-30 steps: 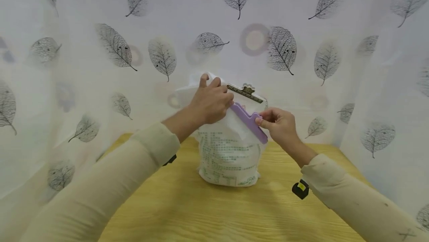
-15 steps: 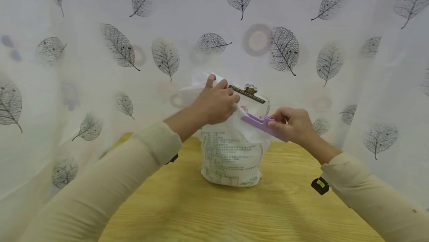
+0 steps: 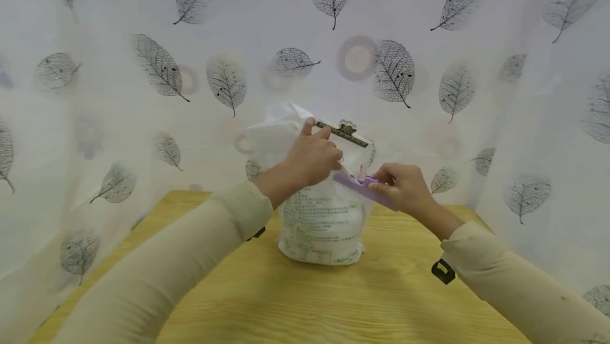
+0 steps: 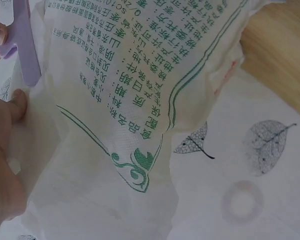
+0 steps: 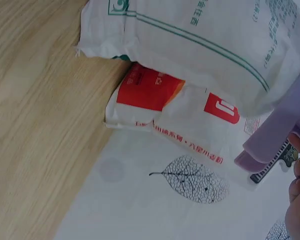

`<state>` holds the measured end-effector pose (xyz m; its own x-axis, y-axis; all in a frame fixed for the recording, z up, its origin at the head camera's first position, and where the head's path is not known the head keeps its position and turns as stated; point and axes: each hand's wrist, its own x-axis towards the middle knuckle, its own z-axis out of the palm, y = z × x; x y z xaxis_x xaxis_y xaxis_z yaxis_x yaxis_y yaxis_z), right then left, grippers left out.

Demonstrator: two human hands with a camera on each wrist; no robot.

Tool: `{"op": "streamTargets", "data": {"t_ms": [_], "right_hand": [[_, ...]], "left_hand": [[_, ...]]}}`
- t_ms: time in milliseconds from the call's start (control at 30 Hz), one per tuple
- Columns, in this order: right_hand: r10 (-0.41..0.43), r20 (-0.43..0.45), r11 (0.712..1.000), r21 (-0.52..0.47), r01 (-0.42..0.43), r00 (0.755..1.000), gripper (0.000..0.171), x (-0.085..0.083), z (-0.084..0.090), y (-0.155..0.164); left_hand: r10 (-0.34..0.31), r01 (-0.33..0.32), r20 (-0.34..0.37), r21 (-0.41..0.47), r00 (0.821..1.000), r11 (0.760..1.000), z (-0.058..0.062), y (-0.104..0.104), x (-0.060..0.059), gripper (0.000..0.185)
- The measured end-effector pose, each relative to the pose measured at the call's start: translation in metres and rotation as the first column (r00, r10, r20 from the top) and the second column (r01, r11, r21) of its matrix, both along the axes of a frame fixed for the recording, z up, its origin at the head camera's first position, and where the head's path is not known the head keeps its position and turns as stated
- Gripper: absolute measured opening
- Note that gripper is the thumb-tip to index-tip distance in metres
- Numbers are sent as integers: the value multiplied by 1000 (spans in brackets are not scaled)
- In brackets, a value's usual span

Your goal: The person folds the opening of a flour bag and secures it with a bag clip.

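Note:
A white bag with green print stands on the table, its upper part folded and crumpled. My left hand grips the upper part of this bag; in the left wrist view its thumb lies against the white material. With thumb and fingers, my right hand pinches the tab of a purple bag clip lying slantwise at the bag's upper right. In the right wrist view the far ends of the purple clip stand slightly apart. Whether the bag's edge lies between them, I cannot tell.
Close behind is a second white bag with red print, closed at its top by a dark-toothed clip. The wooden table reaches back to a white curtain with leaf prints.
The purple clip has come lower and turned from steep to flatter. My right hand went right with it, then came back left. My left hand has moved slightly down on the bag.

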<state>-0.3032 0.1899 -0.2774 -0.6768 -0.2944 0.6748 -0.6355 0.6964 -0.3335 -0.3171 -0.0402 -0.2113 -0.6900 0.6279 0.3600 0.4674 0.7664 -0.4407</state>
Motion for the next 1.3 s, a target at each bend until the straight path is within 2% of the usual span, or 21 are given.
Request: {"op": "streamTargets", "data": {"t_ms": [133,367,433,533,600,633,667,733,800,867,933,1000,1067,1133,1300], "right_hand": [[-14,132,992,-122,31,991,14,-2,-2,-16],[-5,204,971,-234,53,979,13,0,0,-19],[2,218,958,-279,61,976,13,2,-1,-18],[27,288,920,-382,89,957,15,3,-4,-19],[50,338,877,-465,121,940,15,4,-5,-21],[63,354,844,-518,139,933,12,4,-5,-21],[88,358,799,-583,149,929,10,4,-4,-22],[127,323,698,-701,147,938,8,2,-2,-24],[175,258,587,-802,109,950,16,1,2,-29],[233,197,508,-860,54,952,21,-1,5,-37],[261,146,474,-881,6,954,25,-4,8,-46],[276,109,460,-887,-32,955,26,-5,9,-56],[273,84,459,-887,-53,958,26,-6,11,-63],[269,59,442,-894,-69,961,26,-7,13,-67],[265,-50,344,-928,-142,963,25,-11,21,-66]], "left_hand": [[1,-3,38,40,999,999,1,-1,-2,24],[0,-6,101,61,995,998,10,-1,-1,28],[-7,-1,118,64,993,998,14,-3,-1,29],[-19,10,145,61,989,998,20,-6,-1,28],[-24,13,175,64,984,998,22,-9,-1,25],[-24,10,191,71,981,997,23,-10,0,24],[-23,7,202,80,979,997,23,-12,0,22],[-17,-4,215,99,977,995,24,-14,1,20],[-13,-14,220,122,975,992,24,-16,2,20],[-12,-19,222,141,975,990,23,-17,2,20],[-14,-24,227,164,974,986,22,-18,2,20],[-9,-36,231,190,973,981,21,-18,1,21],[-5,-49,235,224,972,973,20,-19,0,21],[-6,-58,240,257,971,965,19,-19,-1,21],[-31,-41,230,301,973,953,16,-21,-4,20]]}}
